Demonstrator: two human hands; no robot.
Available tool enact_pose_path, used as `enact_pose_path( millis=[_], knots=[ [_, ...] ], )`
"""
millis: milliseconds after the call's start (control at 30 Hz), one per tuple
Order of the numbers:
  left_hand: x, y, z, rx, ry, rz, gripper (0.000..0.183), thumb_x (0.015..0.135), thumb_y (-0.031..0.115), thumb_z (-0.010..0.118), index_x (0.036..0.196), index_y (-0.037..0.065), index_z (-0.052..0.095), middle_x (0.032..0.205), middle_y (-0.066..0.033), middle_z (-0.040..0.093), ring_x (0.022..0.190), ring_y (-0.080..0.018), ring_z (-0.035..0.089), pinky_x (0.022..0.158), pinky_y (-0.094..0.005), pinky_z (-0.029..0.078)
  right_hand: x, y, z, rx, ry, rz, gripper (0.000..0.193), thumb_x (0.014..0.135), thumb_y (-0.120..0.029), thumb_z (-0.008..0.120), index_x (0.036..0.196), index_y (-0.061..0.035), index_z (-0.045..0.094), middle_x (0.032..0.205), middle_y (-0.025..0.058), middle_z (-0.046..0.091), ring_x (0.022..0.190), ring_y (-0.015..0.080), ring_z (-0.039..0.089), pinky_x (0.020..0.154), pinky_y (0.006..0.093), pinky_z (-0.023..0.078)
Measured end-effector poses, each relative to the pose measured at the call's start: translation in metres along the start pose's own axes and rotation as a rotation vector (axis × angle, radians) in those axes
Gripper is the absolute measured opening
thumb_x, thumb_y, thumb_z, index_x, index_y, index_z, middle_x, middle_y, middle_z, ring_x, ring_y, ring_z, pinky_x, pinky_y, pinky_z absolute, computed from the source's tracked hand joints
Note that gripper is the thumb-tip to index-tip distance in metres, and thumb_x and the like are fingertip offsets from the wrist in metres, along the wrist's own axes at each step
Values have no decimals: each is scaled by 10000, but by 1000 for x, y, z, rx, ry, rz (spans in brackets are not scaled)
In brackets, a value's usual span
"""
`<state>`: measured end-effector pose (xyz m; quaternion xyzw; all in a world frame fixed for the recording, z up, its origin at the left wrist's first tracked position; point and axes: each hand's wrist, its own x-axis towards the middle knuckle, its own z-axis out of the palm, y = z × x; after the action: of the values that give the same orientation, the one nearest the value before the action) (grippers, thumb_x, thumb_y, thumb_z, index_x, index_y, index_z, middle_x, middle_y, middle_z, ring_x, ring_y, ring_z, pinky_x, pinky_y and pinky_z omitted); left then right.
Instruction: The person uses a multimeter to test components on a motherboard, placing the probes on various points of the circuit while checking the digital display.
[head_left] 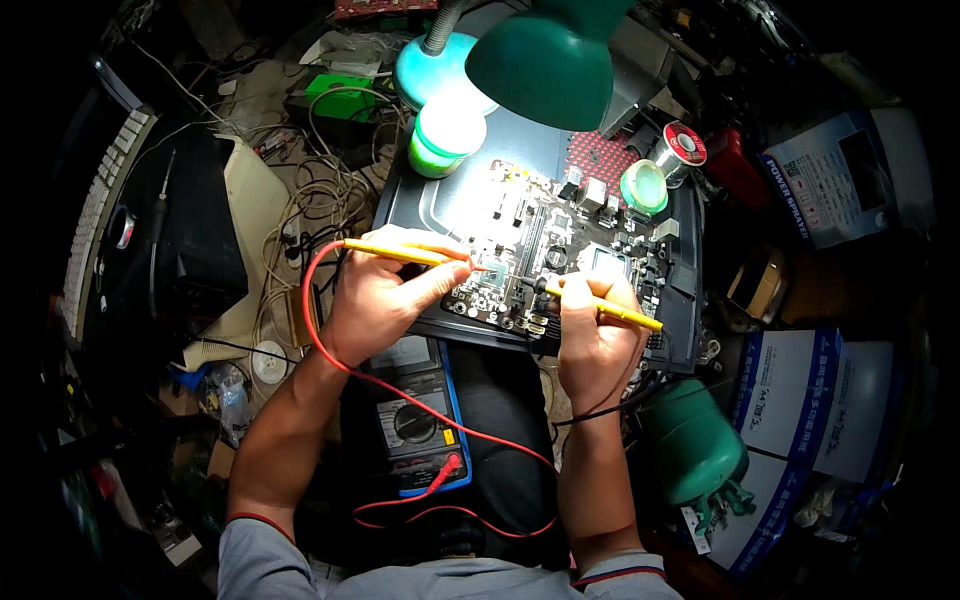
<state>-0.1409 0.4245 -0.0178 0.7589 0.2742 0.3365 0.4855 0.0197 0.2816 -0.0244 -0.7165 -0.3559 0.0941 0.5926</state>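
Under bright lamp light a motherboard lies on a dark panel. My left hand pinches a yellow test probe with a red lead, its tip over a square chip on the board's left part. Between the fingers of my right hand is a second yellow test probe with a black tip, pointing left toward the same chip. Whether either tip touches the board I cannot tell. A multimeter with a blue edge rests by my lap, the red lead plugged into it.
A green desk lamp hangs over the board's far side. Beyond the board stand a white-lidded green tub, a small round jar and a solder spool. Tangled cables lie left; cardboard boxes and a green vessel are right.
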Motion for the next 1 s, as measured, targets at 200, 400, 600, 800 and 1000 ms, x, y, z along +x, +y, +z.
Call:
enact_pose_path(
  millis=[200, 400, 600, 800, 1000],
  knots=[
    [1, 1, 1, 30, -12, 43, 152, 810, 101, 792, 929, 18, 747, 890, -83, 741, 824, -175, 705, 749, -290, 540, 1, -6, 1, -62, -22, -22, 109, 883, -113, 659, 863, -8, 636, 707, 113, 654, 620, 213, 645, 600, 324, 499],
    [1, 3, 0, 48, -32, 50, 149, 816, 90, 786, 939, 17, 744, 908, -84, 735, 841, -177, 698, 765, -288, 535, 2, -8, 0, -70, -36, -20, 102, 884, -105, 655, 860, -8, 634, 704, 116, 655, 620, 212, 648, 600, 323, 501],
    [1, 4, -1, 70, -43, 47, 148, 825, 85, 778, 953, 17, 743, 927, -86, 725, 858, -182, 691, 781, -292, 531, 2, -8, 1, -62, -34, -11, 99, 886, -103, 648, 865, -6, 638, 706, 115, 659, 622, 202, 647, 604, 317, 503],
    [0, 1, 1, 58, -7, 53, 156, 802, 120, 799, 922, 28, 758, 897, -89, 741, 830, -190, 702, 756, -302, 537, 1, -8, 1, -64, -34, 5, 106, 891, -108, 645, 869, -4, 639, 709, 110, 664, 625, 196, 647, 606, 315, 504],
    [0, 1, 1, 37, -8, 16, 157, 802, 118, 799, 923, 27, 759, 891, -88, 740, 830, -188, 702, 750, -299, 536, 1, -9, 1, -55, -39, 7, 112, 895, -113, 649, 878, -3, 641, 705, 103, 664, 620, 180, 638, 604, 310, 501]
  ],
)
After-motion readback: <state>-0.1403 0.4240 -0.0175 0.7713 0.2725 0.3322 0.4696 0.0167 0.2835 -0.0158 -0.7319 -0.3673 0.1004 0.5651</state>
